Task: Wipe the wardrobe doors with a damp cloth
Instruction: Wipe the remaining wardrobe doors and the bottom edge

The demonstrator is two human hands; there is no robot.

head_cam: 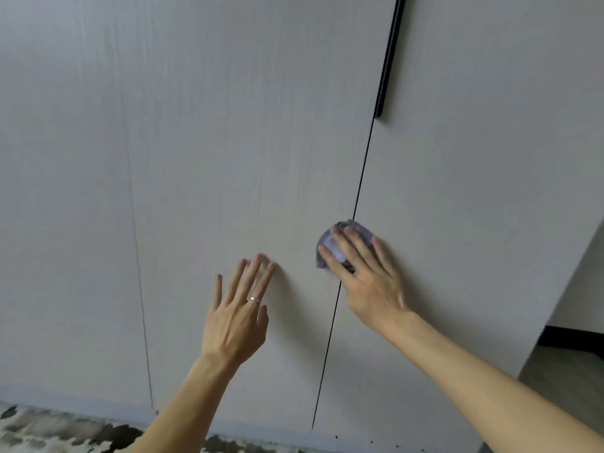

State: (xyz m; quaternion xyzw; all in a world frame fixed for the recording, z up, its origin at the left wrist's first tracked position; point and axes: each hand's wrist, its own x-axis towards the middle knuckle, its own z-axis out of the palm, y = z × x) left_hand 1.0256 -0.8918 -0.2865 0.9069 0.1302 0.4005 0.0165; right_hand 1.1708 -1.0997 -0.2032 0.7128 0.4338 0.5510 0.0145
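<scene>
Pale grey wardrobe doors point(228, 142) fill the view, split by a dark vertical gap. My right hand point(366, 276) presses a bunched lilac cloth point(330, 248) flat against the doors, right over that gap, with its fingers stretched across the cloth. My left hand point(237, 317) rests its straight fingertips on the middle door, a little left of the cloth and lower. A ring shows on one of its fingers. It holds nothing.
A long black handle point(389, 57) runs down the edge of the right door, above the cloth. A patterned grey rug point(58, 431) lies at the foot of the doors. At the right the wardrobe side ends beside a floor strip point(568, 384).
</scene>
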